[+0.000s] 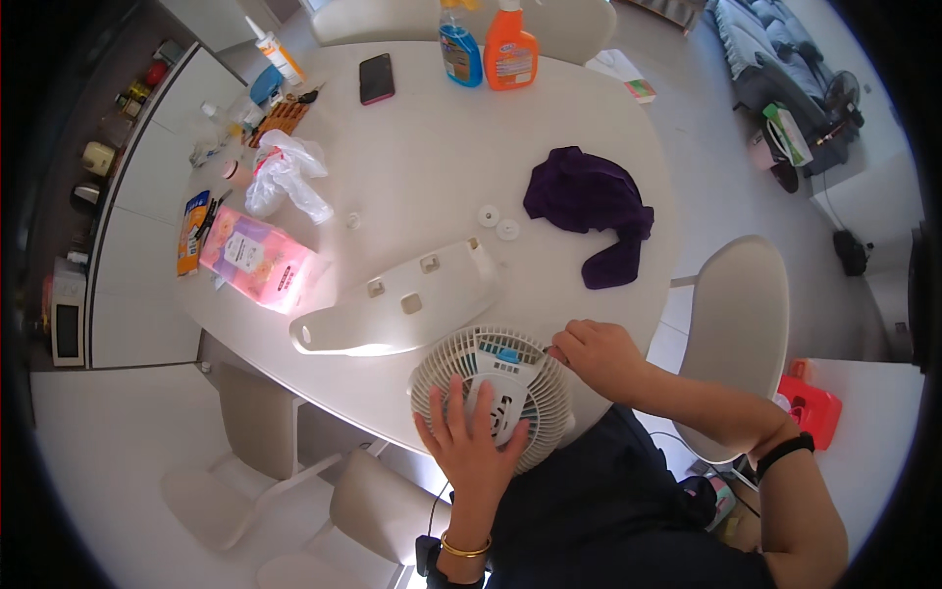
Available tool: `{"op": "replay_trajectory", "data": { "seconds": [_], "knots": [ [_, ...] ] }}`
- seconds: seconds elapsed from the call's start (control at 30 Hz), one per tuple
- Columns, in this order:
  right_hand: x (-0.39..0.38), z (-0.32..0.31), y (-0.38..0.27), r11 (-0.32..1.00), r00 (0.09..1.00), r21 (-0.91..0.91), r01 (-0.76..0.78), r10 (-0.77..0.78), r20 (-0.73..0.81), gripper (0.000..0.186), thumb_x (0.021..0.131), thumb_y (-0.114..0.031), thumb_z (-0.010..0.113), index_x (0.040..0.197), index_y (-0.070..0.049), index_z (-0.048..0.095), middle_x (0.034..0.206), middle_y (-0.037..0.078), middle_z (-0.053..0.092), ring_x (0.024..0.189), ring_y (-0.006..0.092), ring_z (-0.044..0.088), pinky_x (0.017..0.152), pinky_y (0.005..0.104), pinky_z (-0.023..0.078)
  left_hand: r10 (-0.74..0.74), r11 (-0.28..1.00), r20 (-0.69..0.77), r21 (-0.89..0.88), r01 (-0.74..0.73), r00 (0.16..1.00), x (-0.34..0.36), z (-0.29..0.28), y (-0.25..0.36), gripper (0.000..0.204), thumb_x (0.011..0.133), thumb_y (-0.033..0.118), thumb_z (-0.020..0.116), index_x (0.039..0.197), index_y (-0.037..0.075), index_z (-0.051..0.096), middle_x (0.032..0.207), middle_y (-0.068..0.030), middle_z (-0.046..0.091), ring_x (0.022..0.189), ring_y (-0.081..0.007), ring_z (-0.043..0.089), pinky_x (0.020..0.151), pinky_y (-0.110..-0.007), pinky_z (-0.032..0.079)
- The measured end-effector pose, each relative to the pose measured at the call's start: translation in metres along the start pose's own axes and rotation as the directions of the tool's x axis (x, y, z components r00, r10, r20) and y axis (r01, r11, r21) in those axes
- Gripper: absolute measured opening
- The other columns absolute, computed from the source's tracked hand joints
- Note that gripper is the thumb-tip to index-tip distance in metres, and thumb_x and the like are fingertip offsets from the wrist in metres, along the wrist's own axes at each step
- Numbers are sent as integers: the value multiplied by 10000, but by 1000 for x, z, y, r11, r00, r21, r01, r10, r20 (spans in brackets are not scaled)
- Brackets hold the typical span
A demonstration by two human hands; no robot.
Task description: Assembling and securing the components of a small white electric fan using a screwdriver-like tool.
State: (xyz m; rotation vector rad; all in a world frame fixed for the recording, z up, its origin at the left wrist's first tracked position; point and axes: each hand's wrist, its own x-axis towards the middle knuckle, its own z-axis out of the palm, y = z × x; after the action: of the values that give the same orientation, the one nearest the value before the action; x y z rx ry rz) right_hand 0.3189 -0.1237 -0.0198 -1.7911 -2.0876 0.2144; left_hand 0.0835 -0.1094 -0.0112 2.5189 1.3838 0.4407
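A round, cream-coloured fan head (555, 417) with a ribbed grille sits at the table's near edge, close against my body. My left hand (466, 432) lies spread over the grille, fingers apart, partly covering the pale label in its middle. At the upper right rim of the grille is my right hand (594, 353), closed in a pinch. A small dark tip shows at its fingers, but what it belongs to is hidden. Just beyond the fan head lies a long cream plastic housing (442, 294) with square openings.
Two small white discs (489, 215) and a crumpled purple cloth (594, 201) lie beyond the housing. To the left are a pink tissue pack (257, 257) and a clear plastic bag (287, 172). Spray bottles (511, 51) and a phone (376, 79) occupy the far side. A chair (738, 344) stands right.
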Motion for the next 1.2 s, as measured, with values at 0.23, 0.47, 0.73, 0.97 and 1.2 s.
{"op": "replay_trajectory", "data": {
  "seconds": [0.23, 0.47, 0.73, 0.97, 1.2],
  "knots": [
    [6, -3, 0, 992, 990, 49, 114, -117, 74, 136, 868, -177, 639, 877, -55, 579, 797, 72, 557, 724, 222, 608, 593, 354, 512, 16, 999, 11, 37, -16, 1000, 2, -1, -2, 668, 793, 468, 703, 1340, 135, 515, 1485, -143, 394, 1402, -398, 304, 1128, -603, 189],
    [2, 9, -4, 958, 996, 282, -47, 22, 89, 155, 827, -126, 644, 955, -46, 609, 905, 100, 596, 824, 270, 626, 708, 360, 533, 8, 1000, 31, 29, -9, 999, 2, -1, -2, 652, 820, 488, 672, 1342, 131, 515, 1488, -157, 391, 1400, -403, 310, 1126, -605, 194],
    [1, 1, -4, 800, 945, 505, -326, 285, 158, 141, 851, -97, 691, 989, -71, 672, 807, 88, 641, 709, 260, 647, 626, 339, 535, 3, 1000, 29, 19, -3, 1000, 2, -2, -3, 634, 840, 513, 659, 1338, 142, 532, 1465, -173, 419, 1364, -434, 352, 1108, -628, 218],
    [9, 7, -1, 960, 992, 253, -120, 109, 57, 220, 821, -128, 675, 1027, -67, 629, 805, 58, 647, 754, 251, 642, 654, 358, 521, 28, 999, 42, 35, -29, 999, 3, 0, -3, 655, 839, 502, 651, 1354, 126, 501, 1490, -162, 385, 1403, -408, 298, 1132, -600, 190],
    [15, 8, 2, 952, 997, 305, 14, -37, 68, 141, 828, -128, 664, 944, -73, 607, 751, 57, 604, 730, 262, 590, 676, 388, 504, 23, 999, 47, 42, -25, 999, 4, -1, -3, 652, 835, 499, 654, 1351, 129, 504, 1497, -152, 381, 1408, -415, 288, 1131, -599, 190]
  ]
}}
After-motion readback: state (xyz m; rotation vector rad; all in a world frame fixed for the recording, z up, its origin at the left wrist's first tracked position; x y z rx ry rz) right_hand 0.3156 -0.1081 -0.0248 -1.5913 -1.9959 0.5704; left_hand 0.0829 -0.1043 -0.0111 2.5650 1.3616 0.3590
